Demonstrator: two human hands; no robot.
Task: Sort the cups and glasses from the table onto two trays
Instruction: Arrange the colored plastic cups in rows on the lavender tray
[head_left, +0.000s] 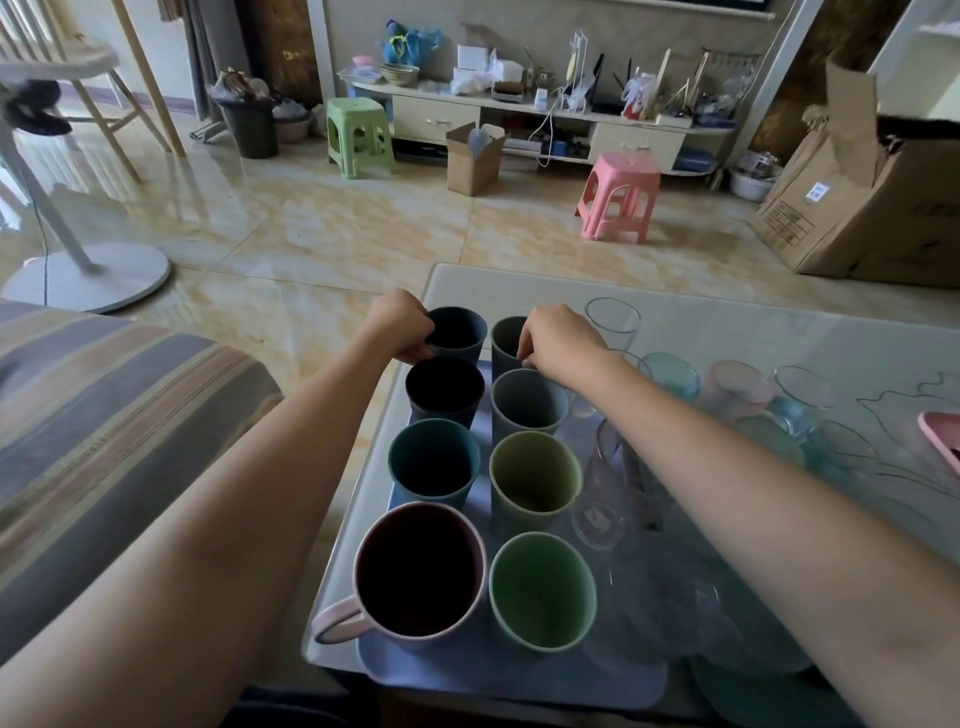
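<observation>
Eight opaque cups stand in two columns of four on the blue tray (514, 680) at the table's left end; far-left dark blue cup (457, 335), far-right grey-blue cup (506, 338); I see the left hand (400, 325) closed on the dark blue cup's left rim, fingers curled over the edge; right hand (558, 340) pinching the grey-blue cup's right rim; both cups upright; nearest me the pink mug (421, 574), handle pointing left, beside a green cup (540, 590); right of the tray, clear and tinted glasses (670, 374) clustered on the glass table (779, 332); one tall clear glass (613, 322) just beside the right hand.
</observation>
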